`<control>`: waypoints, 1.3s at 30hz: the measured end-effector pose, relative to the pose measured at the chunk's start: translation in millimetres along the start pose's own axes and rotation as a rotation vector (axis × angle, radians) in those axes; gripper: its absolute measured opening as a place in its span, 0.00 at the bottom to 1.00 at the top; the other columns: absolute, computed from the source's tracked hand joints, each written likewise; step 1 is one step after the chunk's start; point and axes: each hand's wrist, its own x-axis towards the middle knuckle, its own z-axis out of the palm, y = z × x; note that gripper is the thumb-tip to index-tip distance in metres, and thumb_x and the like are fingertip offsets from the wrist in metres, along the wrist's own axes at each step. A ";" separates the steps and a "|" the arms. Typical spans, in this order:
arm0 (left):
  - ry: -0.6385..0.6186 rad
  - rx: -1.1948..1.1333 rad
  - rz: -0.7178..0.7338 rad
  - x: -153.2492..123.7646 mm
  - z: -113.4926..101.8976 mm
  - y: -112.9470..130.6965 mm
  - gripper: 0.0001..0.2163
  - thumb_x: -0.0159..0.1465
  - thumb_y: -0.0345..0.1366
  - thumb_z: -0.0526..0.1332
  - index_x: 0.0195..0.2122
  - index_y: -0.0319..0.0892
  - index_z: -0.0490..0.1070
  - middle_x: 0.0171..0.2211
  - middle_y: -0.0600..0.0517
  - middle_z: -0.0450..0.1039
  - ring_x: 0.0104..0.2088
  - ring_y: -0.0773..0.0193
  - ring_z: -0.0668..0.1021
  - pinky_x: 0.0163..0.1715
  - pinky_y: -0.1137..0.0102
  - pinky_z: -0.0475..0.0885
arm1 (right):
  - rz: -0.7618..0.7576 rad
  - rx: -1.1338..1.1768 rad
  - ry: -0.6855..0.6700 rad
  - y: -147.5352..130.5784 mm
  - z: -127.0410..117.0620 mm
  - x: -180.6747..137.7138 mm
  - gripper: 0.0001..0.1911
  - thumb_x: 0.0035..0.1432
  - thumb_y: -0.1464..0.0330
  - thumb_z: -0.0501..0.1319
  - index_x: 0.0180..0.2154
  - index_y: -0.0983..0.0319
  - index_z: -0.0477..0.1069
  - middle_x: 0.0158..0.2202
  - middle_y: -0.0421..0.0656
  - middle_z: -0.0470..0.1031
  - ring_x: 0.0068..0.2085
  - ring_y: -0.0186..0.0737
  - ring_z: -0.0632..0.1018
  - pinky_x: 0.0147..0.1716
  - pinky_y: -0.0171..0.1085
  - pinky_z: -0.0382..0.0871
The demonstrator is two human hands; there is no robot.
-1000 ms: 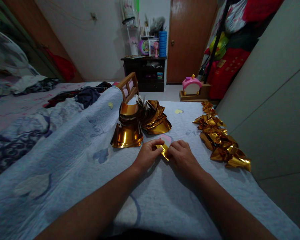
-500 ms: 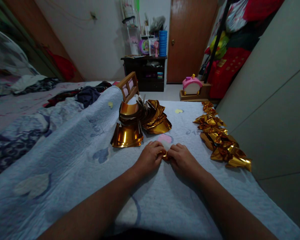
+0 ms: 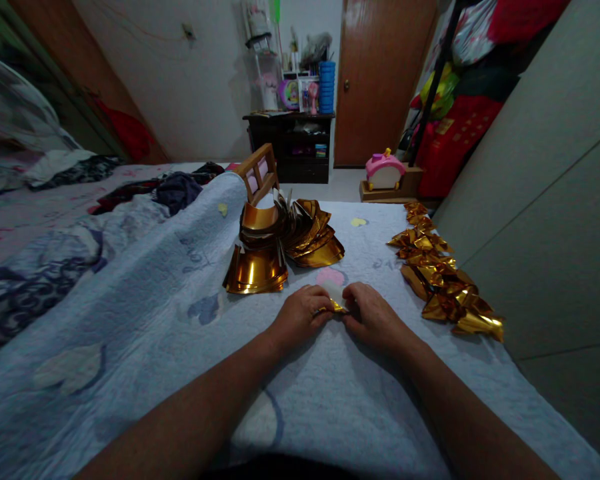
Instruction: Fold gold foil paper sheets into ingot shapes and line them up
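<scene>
A small sheet of gold foil paper, white on its inner side, is partly folded between my hands. My left hand is closed, its thumb and fingers pinching the left part of the paper. At the right end, my right hand curls its fingers and thumb on the paper's edge. Both hands rest low over the quilt, and their fingers hide much of the sheet. Beyond them stands a fanned stack of curved gold foil sheets. Folded gold foil pieces lie in a row to the right.
A pale blue quilt covers the surface under my hands and rises into a ridge on the left. A small wooden chair back stands behind the foil stack. Along the right side runs a pale cabinet. Dark shelves stand at the back.
The foil paper has turned a little, showing more of its gold fold and white side. My right fingers have shifted slightly right, opening a wider gap between the hands.
</scene>
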 end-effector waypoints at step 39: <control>-0.034 0.125 -0.161 -1.1 1.0 8.8 0.04 0.64 0.31 0.60 0.31 0.42 0.70 0.34 0.50 0.71 0.39 0.57 0.73 0.41 0.63 0.66 | 0.082 -0.098 -0.071 -8.0 1.2 6.2 0.08 0.61 0.71 0.59 0.30 0.62 0.74 0.30 0.45 0.76 0.35 0.43 0.72 0.37 0.39 0.60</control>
